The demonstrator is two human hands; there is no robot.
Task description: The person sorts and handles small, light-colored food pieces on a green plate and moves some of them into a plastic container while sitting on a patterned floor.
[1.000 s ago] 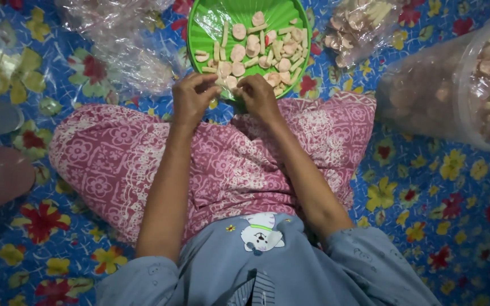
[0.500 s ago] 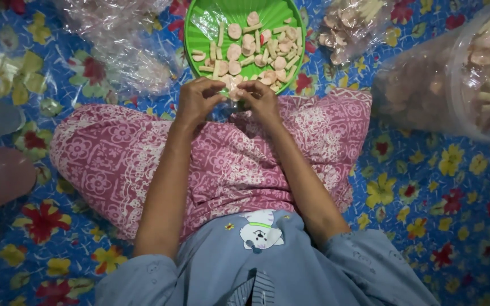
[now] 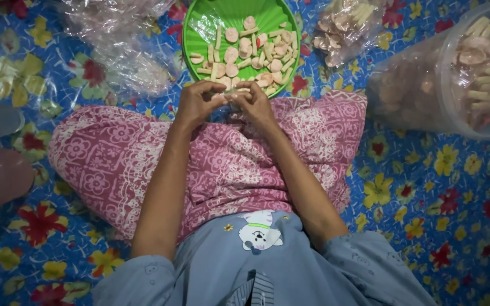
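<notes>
Currently both hands meet at 12 o'clock above the lap, on the pink patterned cloth (image 3: 143, 164) over the knees. Left hand (image 3: 198, 103) and right hand (image 3: 253, 102) are pinched together, fingertips touching, around a small pale piece (image 3: 229, 96) held between them; what kind of piece cannot be told, it is mostly hidden.

Just beyond the fingertips, at 12 o'clock, lies the round green plastic plate (image 3: 199, 28), holding many pale round and stick-shaped cut pieces (image 3: 250, 54) spread over its lower half; its upper part is bare.

At 2 o'clock: clear round plastic tub (image 3: 455, 107), on its side, full of similar pieces. At 1 o'clock: small clear bag of the same pieces (image 3: 341, 28). At 11 o'clock: crumpled clear plastic bags (image 3: 120, 51).

Judgement: mid-work, with much stock unhandled.
</notes>
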